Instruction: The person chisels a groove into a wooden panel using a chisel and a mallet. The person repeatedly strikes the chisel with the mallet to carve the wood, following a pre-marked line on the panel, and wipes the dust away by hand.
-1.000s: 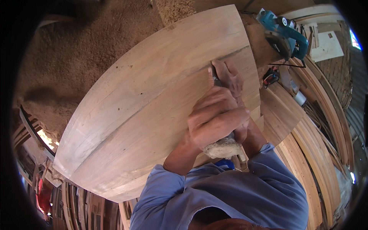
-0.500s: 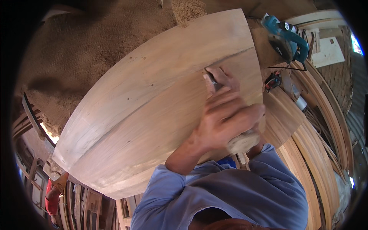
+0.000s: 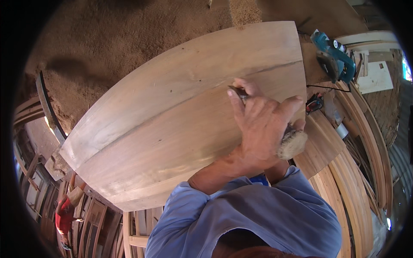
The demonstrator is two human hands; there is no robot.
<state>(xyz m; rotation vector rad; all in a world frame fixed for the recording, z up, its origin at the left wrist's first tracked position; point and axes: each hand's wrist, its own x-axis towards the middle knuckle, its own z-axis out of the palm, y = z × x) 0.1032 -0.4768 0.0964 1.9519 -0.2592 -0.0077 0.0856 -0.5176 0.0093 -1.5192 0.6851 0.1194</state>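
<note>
A broad, pale wooden panel [image 3: 172, 124] with a curved far edge lies before me, a dark seam running along it. Over its right part, my left hand [image 3: 262, 124] is closed on a hand tool whose exact kind I cannot make out. Its dark narrow front end [image 3: 239, 91] shows between fingers close to the seam. A rounded, pale, rough end [image 3: 292, 145] sticks out near the left wrist. My right hand [image 3: 251, 87] is mostly covered by the left; its forearm passes underneath, and its fingers seem curled round the tool's front.
A teal power planer [image 3: 333, 56] with a black cord rests beyond the panel's right end. Long curved boards [image 3: 344, 185] are stacked at right. Brown sawdust [image 3: 116, 38] covers the far ground. A person in red [image 3: 64, 217] is at far lower left, among upright timber.
The tool's front end has shifted slightly left along the panel, and its pale rear end has swung away from me. My view has shifted too; the person in red shows more fully.
</note>
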